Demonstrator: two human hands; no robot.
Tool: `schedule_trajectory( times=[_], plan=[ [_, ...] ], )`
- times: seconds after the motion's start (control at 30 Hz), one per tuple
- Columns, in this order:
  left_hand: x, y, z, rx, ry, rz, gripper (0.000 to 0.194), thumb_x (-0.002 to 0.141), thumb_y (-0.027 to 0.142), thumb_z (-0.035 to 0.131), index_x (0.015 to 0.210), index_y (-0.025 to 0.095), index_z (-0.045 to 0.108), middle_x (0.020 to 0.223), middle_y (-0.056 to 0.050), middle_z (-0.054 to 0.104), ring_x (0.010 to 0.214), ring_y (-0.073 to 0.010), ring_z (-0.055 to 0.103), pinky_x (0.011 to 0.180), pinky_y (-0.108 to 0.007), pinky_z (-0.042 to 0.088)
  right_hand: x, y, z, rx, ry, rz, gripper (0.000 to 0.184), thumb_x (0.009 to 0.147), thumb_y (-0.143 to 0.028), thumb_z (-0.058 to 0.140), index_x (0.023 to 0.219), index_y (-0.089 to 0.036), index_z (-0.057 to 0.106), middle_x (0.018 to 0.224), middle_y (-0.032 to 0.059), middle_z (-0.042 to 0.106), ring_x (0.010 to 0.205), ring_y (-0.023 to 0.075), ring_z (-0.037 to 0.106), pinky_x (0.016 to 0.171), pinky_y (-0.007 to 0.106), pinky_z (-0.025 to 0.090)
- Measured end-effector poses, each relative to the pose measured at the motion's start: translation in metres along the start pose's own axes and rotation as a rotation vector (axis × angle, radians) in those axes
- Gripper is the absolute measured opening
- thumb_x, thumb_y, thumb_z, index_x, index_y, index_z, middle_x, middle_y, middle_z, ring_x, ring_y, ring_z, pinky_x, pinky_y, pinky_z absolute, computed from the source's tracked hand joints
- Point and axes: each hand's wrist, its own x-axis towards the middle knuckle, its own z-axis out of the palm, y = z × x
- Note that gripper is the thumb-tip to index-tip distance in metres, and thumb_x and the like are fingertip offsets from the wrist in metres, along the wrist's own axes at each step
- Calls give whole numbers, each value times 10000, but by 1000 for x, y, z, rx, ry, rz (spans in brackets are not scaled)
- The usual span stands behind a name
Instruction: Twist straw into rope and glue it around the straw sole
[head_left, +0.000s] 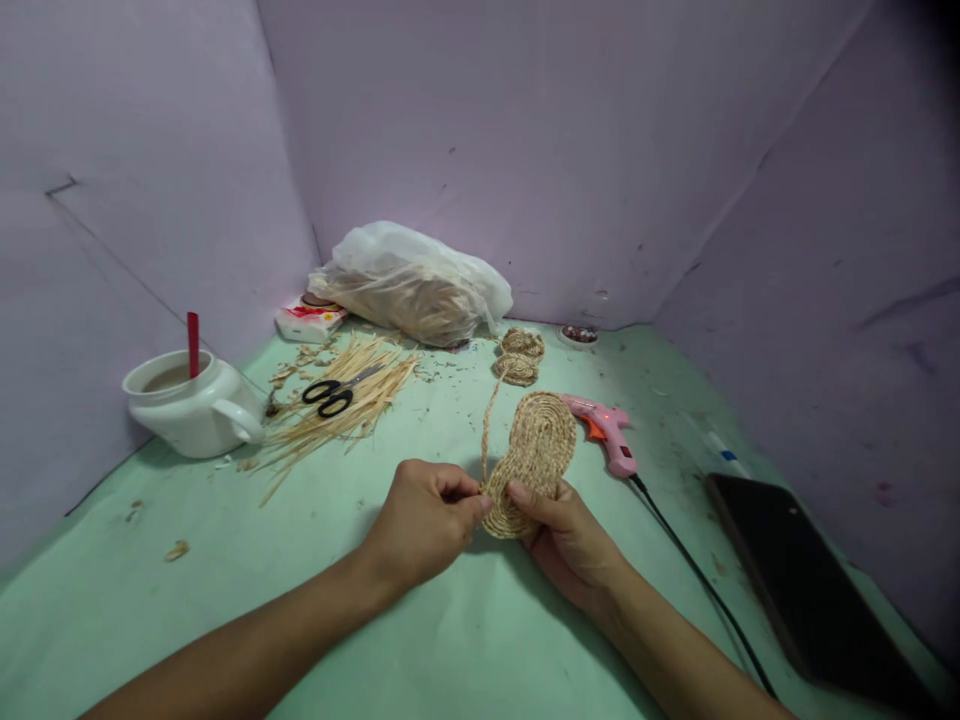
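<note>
A sole-shaped piece of coiled straw braid (541, 440) is held up above the table by my right hand (574, 540), its thumb on the face and the fingers behind. At the piece's lower left edge, my left hand (431, 520) pinches the straw braid cord (487, 430). That cord runs back to a wound bundle of braid (517, 368) lying farther off. Just right of the coiled piece rests a pink glue gun (611, 430), a small light glowing on it; its nozzle is partly hidden behind the piece.
Black-handled scissors (334, 393) lie on loose straw strands (360, 400) at left. Beyond are a white pot (199, 420) with a red handle in it, a small box (309, 322) and a plastic bag (420, 285). A black phone (810, 590) and the glue gun's cord (697, 570) are at right.
</note>
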Motion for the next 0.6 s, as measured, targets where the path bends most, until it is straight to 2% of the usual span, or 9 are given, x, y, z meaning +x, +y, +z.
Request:
schedule_trajectory(
  times=[0.17, 0.27, 0.33, 0.43, 0.6],
  plan=[
    [0, -5, 1, 127, 5, 98, 206, 684, 235, 547, 500, 147, 576, 419, 30, 451, 399, -75, 361, 392, -204, 254, -1, 1, 3, -56, 45, -48, 262, 602, -205, 779, 836, -139, 681, 771, 61, 716, 723, 212, 654, 729, 351, 498],
    [0, 1, -5, 162, -63, 162, 182, 688, 283, 576, 591, 143, 639, 469, 25, 479, 434, -78, 381, 407, -198, 269, 0, -2, 2, -25, 16, -60, 267, 622, -213, 766, 866, -152, 677, 817, 63, 714, 735, 205, 650, 736, 347, 495],
    [2, 6, -11, 127, -102, 136, 213, 693, 333, 581, 658, 141, 665, 470, 20, 502, 419, -83, 399, 404, -202, 286, 0, -4, 0, -4, 1, -54, 261, 629, -217, 760, 867, -156, 673, 819, 58, 711, 716, 188, 645, 706, 320, 497],
    [7, 8, -18, 3, -83, 43, 288, 701, 402, 555, 643, 135, 646, 416, 11, 494, 376, -95, 410, 383, -216, 305, 1, -6, -3, -15, 2, -39, 242, 618, -217, 765, 832, -151, 671, 769, 45, 706, 672, 165, 634, 646, 273, 487],
    [13, -1, -15, -190, -121, -39, 259, 648, 396, 627, 610, 141, 608, 413, 14, 510, 373, -79, 421, 386, -204, 322, 0, -4, -2, -86, -60, -28, 257, 627, -228, 754, 851, -127, 678, 778, 70, 707, 715, 186, 637, 679, 294, 484]
  ],
)
